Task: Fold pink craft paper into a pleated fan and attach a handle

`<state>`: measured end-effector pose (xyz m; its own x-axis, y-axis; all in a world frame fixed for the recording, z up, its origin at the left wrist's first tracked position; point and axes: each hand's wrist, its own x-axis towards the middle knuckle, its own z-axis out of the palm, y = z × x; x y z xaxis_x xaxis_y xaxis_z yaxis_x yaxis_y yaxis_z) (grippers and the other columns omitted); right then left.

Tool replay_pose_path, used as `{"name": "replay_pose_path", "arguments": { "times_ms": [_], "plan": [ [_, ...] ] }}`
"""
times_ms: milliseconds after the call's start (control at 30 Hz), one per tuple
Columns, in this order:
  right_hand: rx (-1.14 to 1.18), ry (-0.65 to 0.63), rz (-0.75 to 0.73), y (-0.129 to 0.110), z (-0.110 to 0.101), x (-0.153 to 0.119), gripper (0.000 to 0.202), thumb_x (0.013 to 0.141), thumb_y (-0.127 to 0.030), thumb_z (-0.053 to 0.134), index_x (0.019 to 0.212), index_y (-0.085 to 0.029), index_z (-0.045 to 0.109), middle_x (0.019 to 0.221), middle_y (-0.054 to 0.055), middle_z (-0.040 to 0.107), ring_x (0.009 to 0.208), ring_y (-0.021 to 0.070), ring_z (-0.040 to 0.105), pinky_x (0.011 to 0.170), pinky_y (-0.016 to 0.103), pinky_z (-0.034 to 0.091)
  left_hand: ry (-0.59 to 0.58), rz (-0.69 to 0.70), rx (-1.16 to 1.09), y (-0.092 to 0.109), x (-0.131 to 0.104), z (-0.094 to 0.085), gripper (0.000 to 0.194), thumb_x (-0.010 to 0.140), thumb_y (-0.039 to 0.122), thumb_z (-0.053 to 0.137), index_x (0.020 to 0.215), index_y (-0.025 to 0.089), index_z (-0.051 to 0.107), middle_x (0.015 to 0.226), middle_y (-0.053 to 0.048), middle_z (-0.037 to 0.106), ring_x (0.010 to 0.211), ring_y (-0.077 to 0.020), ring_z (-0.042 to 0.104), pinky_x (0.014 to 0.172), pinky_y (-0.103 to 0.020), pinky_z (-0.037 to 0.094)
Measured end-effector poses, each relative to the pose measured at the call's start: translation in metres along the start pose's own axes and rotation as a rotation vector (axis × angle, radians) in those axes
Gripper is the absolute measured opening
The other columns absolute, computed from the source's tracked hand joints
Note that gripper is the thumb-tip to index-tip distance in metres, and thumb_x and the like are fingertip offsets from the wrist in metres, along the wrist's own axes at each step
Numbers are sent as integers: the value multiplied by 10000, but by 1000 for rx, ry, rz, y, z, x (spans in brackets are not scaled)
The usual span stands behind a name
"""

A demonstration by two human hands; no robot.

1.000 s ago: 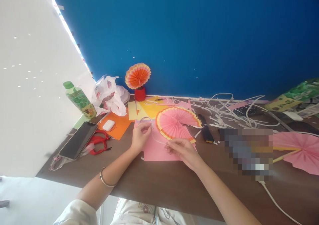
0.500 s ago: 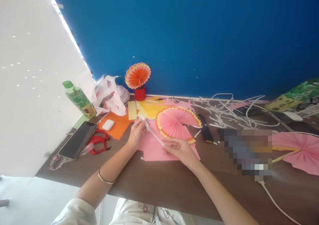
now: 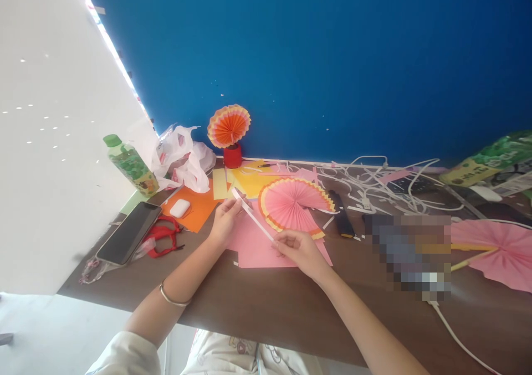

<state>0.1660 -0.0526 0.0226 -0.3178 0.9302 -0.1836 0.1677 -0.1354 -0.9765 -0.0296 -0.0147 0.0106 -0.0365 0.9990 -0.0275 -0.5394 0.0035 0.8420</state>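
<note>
My left hand (image 3: 223, 221) is closed around a small roll of white tape (image 3: 236, 193), which it holds edge-up over the papers. From the roll a narrow white tape strip (image 3: 260, 227) runs down to the right, pulled straight. Its free end is pinched between the thumb and fingers of my right hand (image 3: 300, 250). Just beyond the strip lies a pleated pink paper fan (image 3: 282, 203) with a yellow and orange border, opened most of the way round. Pink paper sheets (image 3: 257, 257) lie beneath the fan and the hands.
An orange paper fan (image 3: 230, 127) stands in a red holder (image 3: 233, 156) by the blue wall. Left are a bottle (image 3: 132, 164), a plastic bag (image 3: 187, 162), a phone (image 3: 129, 234) and red-handled scissors (image 3: 166, 236). A dark cutter (image 3: 343, 217), tangled cables (image 3: 374, 181) and another pink fan (image 3: 499, 250) lie right.
The roll has turned slightly in my left hand and the strip now shows broader and straighter. My right hand's fingers have curled in more around the strip's end.
</note>
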Motion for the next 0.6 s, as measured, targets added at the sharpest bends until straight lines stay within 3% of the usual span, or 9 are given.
{"name": "replay_pose_path", "arguments": {
  "times_ms": [200,400,467,533,600],
  "plan": [
    [18,-30,-64,-4,5,1,251,652,-396,684,691,-156,620,635,15,611,565,122,569,565,259,492,19,-15,-132,5,5,0,195,740,219,653,899,108,642,768,-58,639,792,-152,621,850,-316,457],
    [72,-116,-20,-5,8,-2,263,643,-399,689,681,-152,608,651,16,619,522,103,553,519,240,470,40,-79,-226,4,13,9,142,781,143,586,907,95,630,736,-51,628,703,-120,615,763,-260,490],
    [49,-213,-4,-3,12,-8,250,646,-385,691,668,-149,611,636,16,619,514,102,552,515,234,457,84,-61,-300,12,20,2,141,812,103,523,913,101,622,745,-48,628,693,-100,606,751,-230,489],
    [-20,-372,15,-2,16,-16,230,658,-366,685,646,-146,621,600,15,612,509,106,556,517,231,446,227,13,-383,21,28,-9,172,826,50,454,845,102,616,693,-27,610,649,-65,586,745,-182,475],
    [-51,-465,25,-2,20,-20,211,681,-359,667,664,-150,634,574,11,605,524,116,567,542,241,455,231,41,-331,26,33,-22,143,821,82,483,863,114,616,682,-17,597,655,-66,577,760,-188,468]
  ]
}}
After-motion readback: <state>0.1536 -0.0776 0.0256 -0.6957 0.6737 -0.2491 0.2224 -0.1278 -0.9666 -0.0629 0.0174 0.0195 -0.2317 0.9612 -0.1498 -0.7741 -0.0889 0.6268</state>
